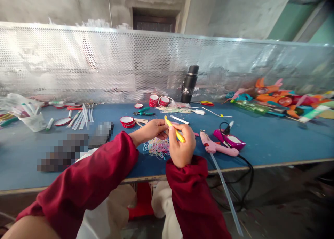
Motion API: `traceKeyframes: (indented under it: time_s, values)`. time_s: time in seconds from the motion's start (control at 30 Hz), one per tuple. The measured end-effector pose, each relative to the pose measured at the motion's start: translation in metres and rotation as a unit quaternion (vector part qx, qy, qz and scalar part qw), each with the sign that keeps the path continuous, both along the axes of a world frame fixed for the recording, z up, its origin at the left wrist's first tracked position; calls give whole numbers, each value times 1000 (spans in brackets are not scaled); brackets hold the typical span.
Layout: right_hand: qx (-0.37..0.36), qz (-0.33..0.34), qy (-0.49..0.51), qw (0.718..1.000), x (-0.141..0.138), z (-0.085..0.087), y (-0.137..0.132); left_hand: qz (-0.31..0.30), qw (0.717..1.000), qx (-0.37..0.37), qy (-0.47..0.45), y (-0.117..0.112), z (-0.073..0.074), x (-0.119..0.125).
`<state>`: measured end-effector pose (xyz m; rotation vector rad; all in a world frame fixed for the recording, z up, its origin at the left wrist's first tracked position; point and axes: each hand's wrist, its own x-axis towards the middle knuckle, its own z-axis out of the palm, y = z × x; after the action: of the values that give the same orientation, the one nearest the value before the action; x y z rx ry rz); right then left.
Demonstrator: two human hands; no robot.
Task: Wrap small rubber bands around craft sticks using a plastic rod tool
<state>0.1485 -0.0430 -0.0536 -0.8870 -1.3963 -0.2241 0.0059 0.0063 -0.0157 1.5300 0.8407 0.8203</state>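
Note:
My right hand is closed round a yellow crochet hook, its tip slanting up and away to the left. Close against the hook, my left hand has thumb and fingers pinched together; what lies between them is too small to make out. Beneath both hands a loose pile of pastel rubber bands spreads over the blue table, partly hidden by them.
A pink glue gun with a long glue stick and a purple device lie to the right. Behind stand a black flask and red tins. Pliers lie nearby. A marker cup and dark blurred objects are left.

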Motion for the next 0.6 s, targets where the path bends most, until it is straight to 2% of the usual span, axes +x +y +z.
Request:
traceKeyframes:
  time_s: [0.17, 0.43, 0.6]
  values:
    - [9, -23, 26, 999, 1, -1, 2, -4, 1000, 1, -8, 0, 0, -1]
    - [5, 0, 2, 1000, 0, -1, 0, -6, 1000, 8, -2, 1, -2, -1]
    - [2, -8, 34, 999, 1, -2, 2, -3, 1000, 6, -5, 1, -2, -1]
